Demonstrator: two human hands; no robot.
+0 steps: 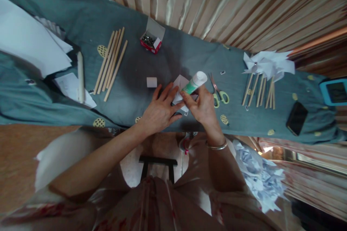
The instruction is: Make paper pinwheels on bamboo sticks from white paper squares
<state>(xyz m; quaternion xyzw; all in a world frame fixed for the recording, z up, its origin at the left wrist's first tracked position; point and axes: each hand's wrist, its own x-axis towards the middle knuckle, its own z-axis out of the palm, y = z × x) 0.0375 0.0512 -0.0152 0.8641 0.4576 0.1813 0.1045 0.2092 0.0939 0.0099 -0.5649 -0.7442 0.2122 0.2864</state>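
Observation:
My right hand point(204, 106) is wrapped round a glue stick point(194, 82) with a white end and a green label, tilted over a small piece of folded white paper point(179, 82). Spread fingers of my left hand point(158, 110) lie flat at the paper's left side, the fingertips touching it. Both hands partly cover the paper, and the glue stick's lower end is hidden. A white cap point(151, 82) lies just left of the paper. Scissors with green handles point(223, 97) rest to the right of my right hand.
Wooden sticks point(110, 66) and an open red box point(148, 48) of small metal pieces lie behind. Paper pinwheels on sticks point(271, 65) and a black phone point(296, 118) are at right. White paper sheets point(29, 39) lie left. Crumpled-looking paper pieces point(261, 175) sit below the table's edge.

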